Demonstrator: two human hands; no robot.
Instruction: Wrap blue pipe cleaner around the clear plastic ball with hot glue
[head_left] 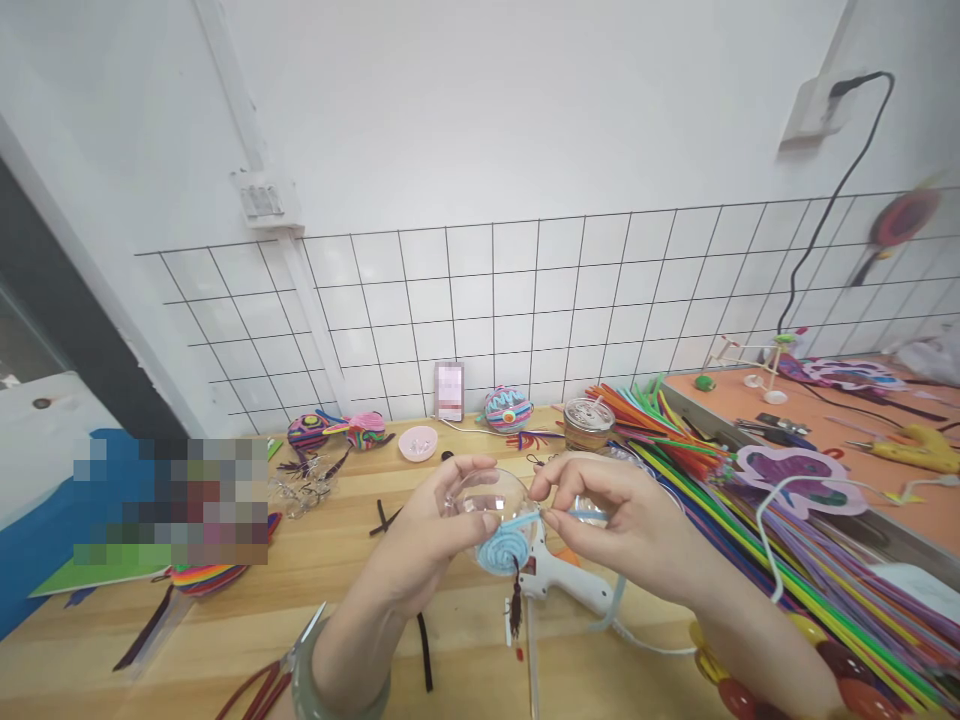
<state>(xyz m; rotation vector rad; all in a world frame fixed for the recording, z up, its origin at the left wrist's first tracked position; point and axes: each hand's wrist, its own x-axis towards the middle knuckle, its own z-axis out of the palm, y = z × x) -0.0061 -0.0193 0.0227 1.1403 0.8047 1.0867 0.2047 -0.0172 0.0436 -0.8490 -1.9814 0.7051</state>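
My left hand [439,530] is closed around a clear plastic ball [491,500] held above the wooden table [225,640]. A light blue pipe cleaner spiral [501,550] is wound on the ball's lower side, and a dark tassel [516,605] hangs below it. My right hand [615,520] pinches the free end of the light blue pipe cleaner [581,515], which stretches from the ball to its fingers. A white glue gun [559,580] lies on the table just under both hands.
A large pile of coloured pipe cleaners [750,500] lies to the right. Finished striped balls [508,408], a pink dish [418,442], a jar [589,425] and a phone [449,390] stand at the back by the wire grid. Red-handled scissors [277,675] lie front left.
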